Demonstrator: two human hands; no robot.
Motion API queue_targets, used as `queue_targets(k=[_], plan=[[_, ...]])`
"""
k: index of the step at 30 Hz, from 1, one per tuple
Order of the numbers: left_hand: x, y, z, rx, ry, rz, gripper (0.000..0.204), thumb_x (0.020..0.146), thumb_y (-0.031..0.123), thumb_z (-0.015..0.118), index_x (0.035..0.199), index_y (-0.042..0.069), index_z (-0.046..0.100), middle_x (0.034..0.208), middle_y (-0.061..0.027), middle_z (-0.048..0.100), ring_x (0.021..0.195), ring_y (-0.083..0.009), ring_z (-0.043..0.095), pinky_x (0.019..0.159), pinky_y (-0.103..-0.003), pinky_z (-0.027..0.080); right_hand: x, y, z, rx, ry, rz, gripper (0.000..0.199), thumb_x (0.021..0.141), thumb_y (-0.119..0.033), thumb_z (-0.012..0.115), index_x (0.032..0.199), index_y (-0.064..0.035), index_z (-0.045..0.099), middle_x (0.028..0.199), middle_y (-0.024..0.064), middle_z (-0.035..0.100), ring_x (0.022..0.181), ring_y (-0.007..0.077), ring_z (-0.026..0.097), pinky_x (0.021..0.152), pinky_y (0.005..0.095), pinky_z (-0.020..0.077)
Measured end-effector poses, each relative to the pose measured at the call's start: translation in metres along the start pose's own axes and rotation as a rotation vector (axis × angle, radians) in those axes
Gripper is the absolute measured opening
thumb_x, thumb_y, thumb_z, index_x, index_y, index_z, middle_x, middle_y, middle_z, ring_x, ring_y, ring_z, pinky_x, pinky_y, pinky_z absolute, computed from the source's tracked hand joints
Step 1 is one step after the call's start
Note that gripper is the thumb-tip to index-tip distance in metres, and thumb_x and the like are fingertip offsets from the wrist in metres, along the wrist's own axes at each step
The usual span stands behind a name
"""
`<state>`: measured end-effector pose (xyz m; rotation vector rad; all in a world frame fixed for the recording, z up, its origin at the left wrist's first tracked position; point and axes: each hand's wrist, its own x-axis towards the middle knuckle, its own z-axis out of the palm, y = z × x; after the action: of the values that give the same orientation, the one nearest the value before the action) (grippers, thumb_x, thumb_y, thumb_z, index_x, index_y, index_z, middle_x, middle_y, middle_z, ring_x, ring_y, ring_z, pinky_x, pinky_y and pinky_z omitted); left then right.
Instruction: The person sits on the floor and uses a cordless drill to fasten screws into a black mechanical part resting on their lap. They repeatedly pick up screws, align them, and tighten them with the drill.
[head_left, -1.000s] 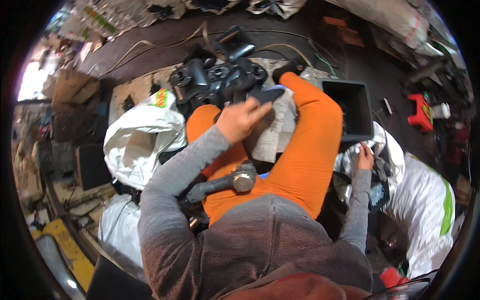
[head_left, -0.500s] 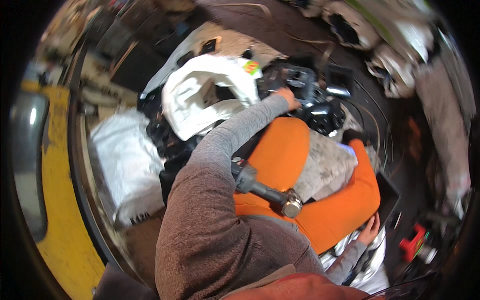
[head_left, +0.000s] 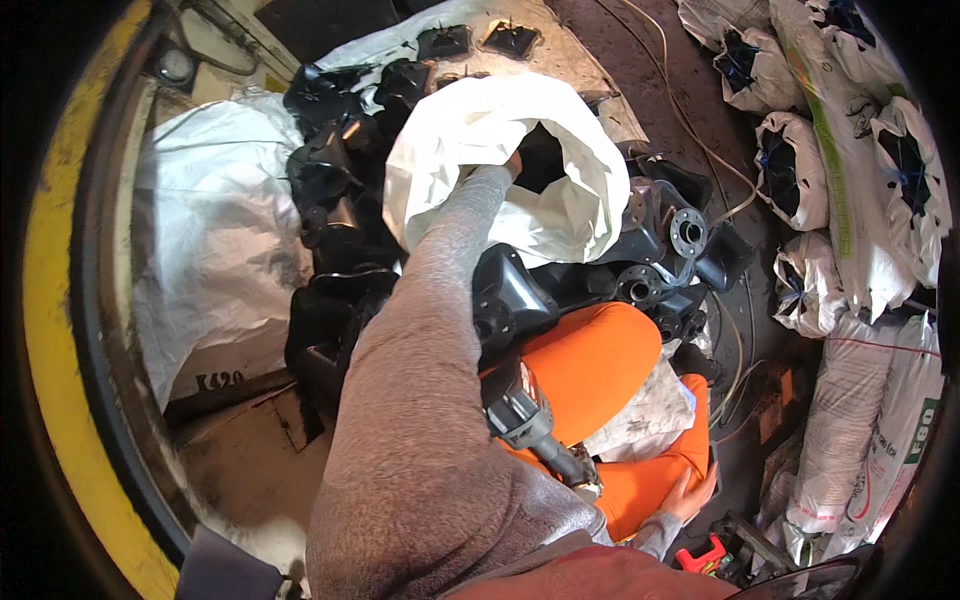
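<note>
My left hand (head_left: 514,165) is inside the mouth of a large white sack (head_left: 440,150); its fingers are mostly hidden by the sack's folds. Something dark shows inside the opening. My right hand (head_left: 690,492) rests beside my orange-clad leg, its fingers stretched out near a dark edge that is mostly hidden. Across my lap lies a grey and black power tool (head_left: 525,410) with a metal head; neither hand touches it. Black moulded parts (head_left: 515,290) with round flanges lie around the sack, against my knee.
A filled white sack (head_left: 225,230) stands at the left, beside a yellow-edged frame (head_left: 50,310). Several stuffed white sacks (head_left: 790,175) line the right. Hoses (head_left: 690,120) run across the dark floor. A red object (head_left: 700,555) lies at lower right. Small black parts (head_left: 510,40) sit on the far board.
My left hand has left the black parts right of the white sack and reached into its opening. The view has swung, and my right hand stays beside my leg.
</note>
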<state>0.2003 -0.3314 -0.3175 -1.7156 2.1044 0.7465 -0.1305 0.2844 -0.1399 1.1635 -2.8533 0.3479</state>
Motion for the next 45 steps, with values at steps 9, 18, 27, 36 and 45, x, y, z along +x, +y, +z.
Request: queue_targets(k=[9,18,27,36,45], plan=[[0.05,-0.009,0.022,0.037,-0.004,-0.034,0.026,0.088,0.019,0.053,0.094,-0.001,0.069,0.095,-0.0187,0.068,0.092,-0.0268,0.065,0.085,-0.038,0.048,-0.051,0.018,0.009,0.137,0.104,0.31,0.059,0.09,-0.028,0.061,0.139,0.0,0.044,0.148,0.0203,0.036,0.137,0.035,0.035,0.113,0.0438,0.0274],[0.003,-0.075,-0.023,-0.336,0.07,0.256,0.025,0.09,0.018,0.052,0.093,-0.001,0.068,0.094,-0.016,0.067,0.093,-0.0236,0.063,0.086,-0.036,0.047,-0.051,0.012,0.008,0.087,0.179,0.31,0.057,0.086,-0.026,0.066,0.135,-0.0027,0.049,0.146,0.0203,0.04,0.134,0.0366,0.038,0.112,0.0438,0.029],[-0.26,0.029,-0.111,-0.774,-0.51,0.727,0.024,0.092,0.016,0.051,0.093,-0.002,0.067,0.094,-0.0133,0.066,0.093,-0.0204,0.061,0.088,-0.033,0.045,-0.133,0.213,0.037,0.291,0.392,0.974,0.033,0.093,-0.031,0.058,0.116,-0.0092,0.067,0.113,0.0115,0.068,0.109,0.0255,0.063,0.095,0.035,0.0462],[-0.344,0.322,0.042,-0.041,-0.057,1.381,0.019,0.085,0.007,0.057,0.102,0.007,0.066,0.085,-0.0135,0.064,0.074,-0.0269,0.061,0.069,-0.035,0.049,-0.062,0.246,0.143,0.347,-0.319,0.969,0.037,0.087,-0.022,0.062,0.124,-0.0226,0.063,0.124,0.0086,0.063,0.116,0.0284,0.059,0.101,0.0378,0.0458],[-0.38,0.313,0.101,0.62,-0.235,1.392,0.045,0.081,0.014,0.065,0.126,0.015,0.058,0.096,-0.0099,0.065,0.093,-0.031,0.062,0.078,-0.041,0.052,-0.015,0.293,0.23,0.304,-0.62,1.266,0.051,0.085,-0.027,0.064,0.134,-0.0236,0.054,0.138,0.01,0.053,0.127,0.0283,0.052,0.107,0.0412,0.0417]])
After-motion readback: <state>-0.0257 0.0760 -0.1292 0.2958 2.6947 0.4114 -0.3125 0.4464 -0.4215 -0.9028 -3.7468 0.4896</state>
